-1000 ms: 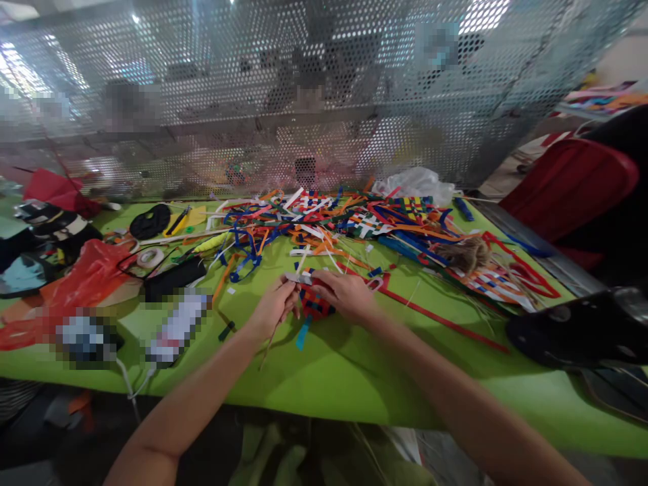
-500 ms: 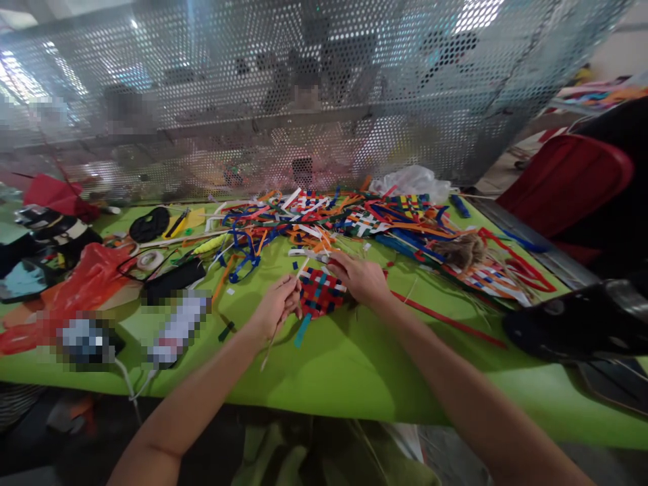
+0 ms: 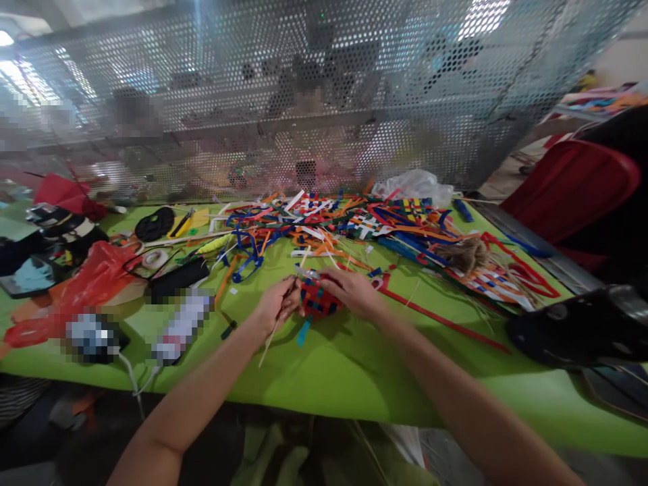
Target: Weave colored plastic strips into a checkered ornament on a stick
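My left hand (image 3: 281, 302) is closed at the left edge of a woven red and blue piece (image 3: 320, 301), pinching a thin pale strip (image 3: 266, 345) that hangs down below it. From the lower left of the woven piece sticks a teal strip end (image 3: 304, 331). My right hand (image 3: 350, 289) lies over the upper right of the piece, fingers bent together around a small whitish item (image 3: 308, 273) that is too small to make out. A long red strip (image 3: 445, 317) runs to the right of my right hand.
Across the back of the green table (image 3: 324, 378) spreads a heap of coloured strips (image 3: 283, 219). At left are a red plastic bag (image 3: 96, 273), a black case (image 3: 179, 280) and a tape roll (image 3: 154, 258). A black cylindrical object (image 3: 572, 331) lies at right.
My right hand has moved slightly down and left, closer to my left hand, and covers more of the woven piece. The whitish item has shifted left with it. The view has shifted slightly.
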A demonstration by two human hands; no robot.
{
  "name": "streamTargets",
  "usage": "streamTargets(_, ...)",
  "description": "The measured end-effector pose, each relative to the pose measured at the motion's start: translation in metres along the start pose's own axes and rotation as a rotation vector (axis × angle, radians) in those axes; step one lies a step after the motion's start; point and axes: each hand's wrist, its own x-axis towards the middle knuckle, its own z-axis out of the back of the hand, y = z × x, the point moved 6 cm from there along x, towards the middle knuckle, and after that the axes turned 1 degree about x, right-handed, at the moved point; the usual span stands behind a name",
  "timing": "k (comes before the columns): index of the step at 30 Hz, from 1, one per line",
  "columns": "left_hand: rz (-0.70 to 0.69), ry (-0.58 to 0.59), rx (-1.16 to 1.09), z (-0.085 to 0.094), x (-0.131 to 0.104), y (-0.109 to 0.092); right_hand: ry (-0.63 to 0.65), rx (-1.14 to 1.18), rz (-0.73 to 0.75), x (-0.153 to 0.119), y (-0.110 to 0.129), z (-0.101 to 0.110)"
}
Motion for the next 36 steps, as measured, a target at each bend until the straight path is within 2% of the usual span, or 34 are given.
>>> streamTargets(4,-0.024,0.022,0.039,-0.002,-0.001,0.003,0.033,-0.153,0.06,-0.001,0.019,-0.01)
streamTargets(8,-0.032,0.07,0.06,-0.006,-0.005,0.003,-0.044,-0.216,-0.005,0.0,0.006,0.002)
streamTargets(11,-0.056,0.06,0.09,-0.006,-0.005,0.002,-0.111,-0.243,-0.06,-0.001,-0.005,0.011)
streamTargets(17,-0.082,-0.021,0.174,0.003,-0.001,0.005,0.017,-0.22,0.077,-0.005,0.015,-0.004)
streamTargets(19,-0.092,-0.028,0.182,0.005,-0.001,0.006,0.022,-0.222,0.078,-0.005,0.017,-0.006)
streamTargets(22,-0.099,0.0,0.185,0.002,-0.003,0.006,-0.029,-0.236,0.008,-0.002,0.008,0.0)
streamTargets(27,-0.081,0.049,0.164,-0.004,-0.008,0.003,-0.201,-0.257,-0.211,-0.002,-0.027,0.027)
streamTargets(29,-0.072,0.049,0.154,-0.004,-0.007,0.002,-0.256,-0.22,-0.252,-0.004,-0.034,0.035)
streamTargets(32,-0.077,0.011,0.136,-0.001,-0.005,0.001,-0.26,-0.137,-0.196,-0.004,-0.031,0.036)
streamTargets(36,-0.092,-0.054,0.122,0.004,-0.001,-0.002,-0.176,-0.092,-0.083,-0.003,-0.015,0.022)
